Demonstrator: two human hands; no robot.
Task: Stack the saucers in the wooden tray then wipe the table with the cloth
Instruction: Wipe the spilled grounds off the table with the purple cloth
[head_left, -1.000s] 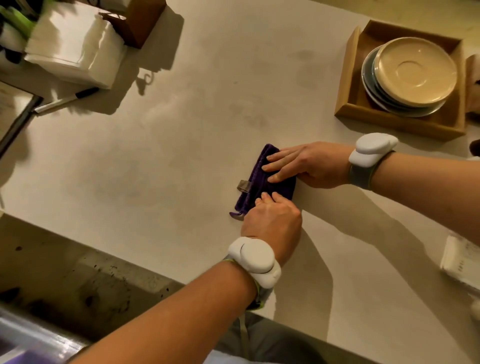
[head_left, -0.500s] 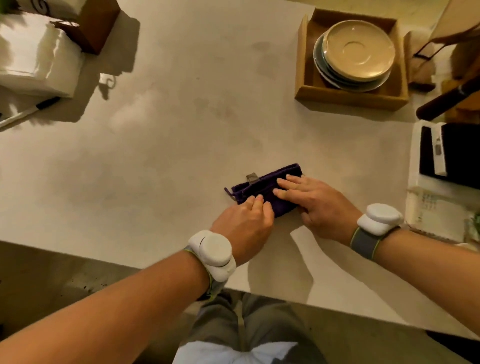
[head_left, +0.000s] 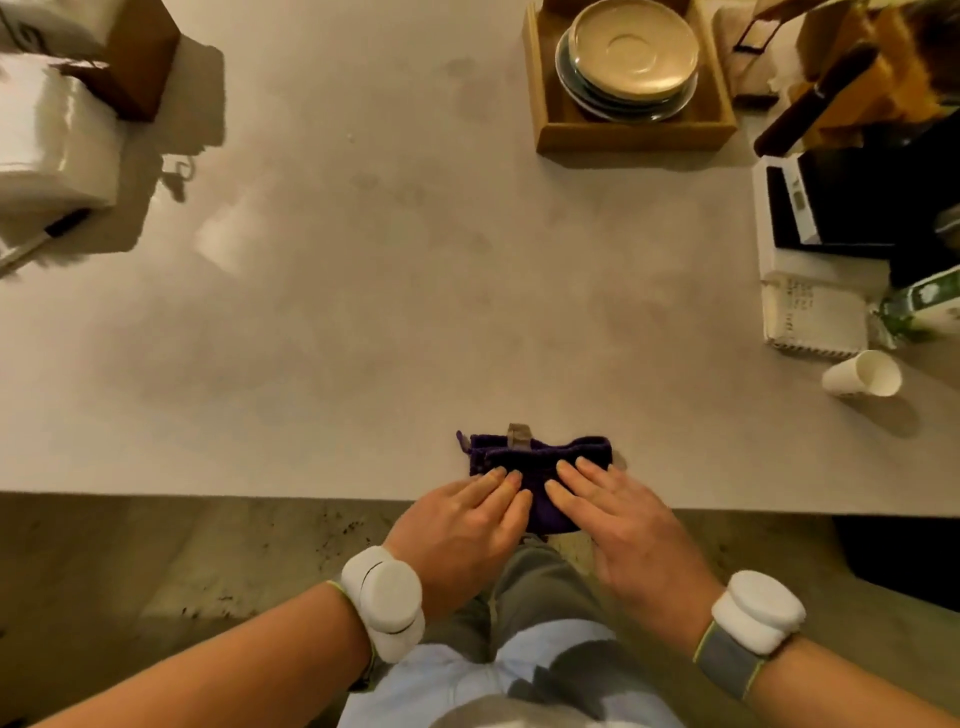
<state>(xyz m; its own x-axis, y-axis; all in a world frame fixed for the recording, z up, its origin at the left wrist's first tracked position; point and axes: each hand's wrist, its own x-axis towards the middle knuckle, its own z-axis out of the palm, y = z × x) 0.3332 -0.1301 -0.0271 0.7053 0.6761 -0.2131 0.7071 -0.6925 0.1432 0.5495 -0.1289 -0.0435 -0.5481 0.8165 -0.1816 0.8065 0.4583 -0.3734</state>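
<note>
A folded purple cloth (head_left: 540, 452) with a grey tag lies at the near edge of the pale table (head_left: 415, 260), its near part hanging over the edge. My left hand (head_left: 462, 525) and my right hand (head_left: 618, 519) press flat on it side by side, fingers stretched out. Far right at the back stands the wooden tray (head_left: 634, 136). It holds a stack of saucers (head_left: 634, 49), a beige one on top of darker ones.
A paper cup (head_left: 862, 374) lies on its side at the right, near a notepad (head_left: 813, 319), a white box (head_left: 763, 218) and a green packet (head_left: 924, 306). White tissue packs (head_left: 52, 135), a brown box (head_left: 140, 57) and a pen (head_left: 47, 236) sit at the far left.
Both hands have dragged the cloth toward me to the table's near edge, where it now hangs partly over. The view has swung to face the table squarely.
</note>
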